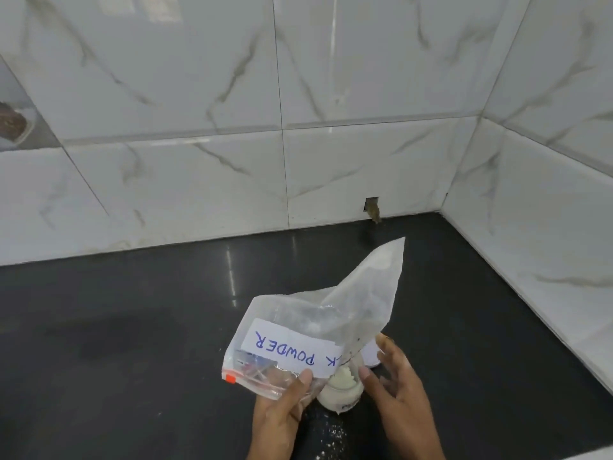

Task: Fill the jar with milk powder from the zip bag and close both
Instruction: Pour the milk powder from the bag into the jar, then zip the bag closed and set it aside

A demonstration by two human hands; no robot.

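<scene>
head | my left hand (282,413) pinches the bag (315,327) at its zip edge, mouth tipped down over the jar (341,391) | jar stands on the tabletop (132,327), powder (345,375) heaped at its mouth | right hand (398,393) just beside the jar, fingers loose, holding nothing

Marble-veined wall tiles (212,94) behind glossy black countertop (116,327)

The zip bag (300,327) partly hides the jar (341,391).

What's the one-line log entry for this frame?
left hand: pinches zip bag, tipped over jar | right hand: holds nothing, beside jar | jar: heaped with powder, lid off | counter: spilled powder
</scene>
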